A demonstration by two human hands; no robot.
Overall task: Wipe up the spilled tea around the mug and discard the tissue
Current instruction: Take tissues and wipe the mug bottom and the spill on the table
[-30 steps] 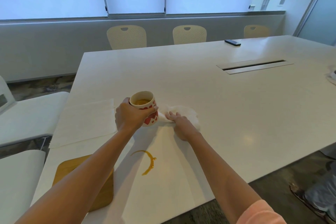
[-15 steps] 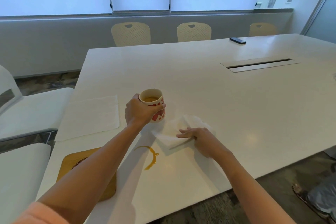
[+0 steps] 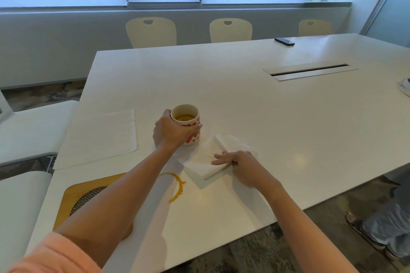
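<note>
A cream mug (image 3: 188, 124) with red hearts, holding tea, stands on the white table (image 3: 244, 99); my left hand (image 3: 170, 133) is wrapped around its left side. A white tissue (image 3: 210, 157) lies flat just right of the mug, and my right hand (image 3: 239, 164) presses its near right part with fingers stretched flat. An arc of amber spilled tea (image 3: 178, 187) curves on the table nearer me, below the tissue and apart from it; my left forearm hides its left end.
A white cloth napkin (image 3: 99, 137) lies left of the mug. A wooden board with a mesh inset (image 3: 88, 197) sits at the near left edge. A dark phone (image 3: 284, 41) and a cable slot (image 3: 310, 71) are far right. Chairs line the far and left sides.
My right hand dragged the tissue from beside the mug toward me and to the right, spreading it flatter. My left hand has stayed on the mug.
</note>
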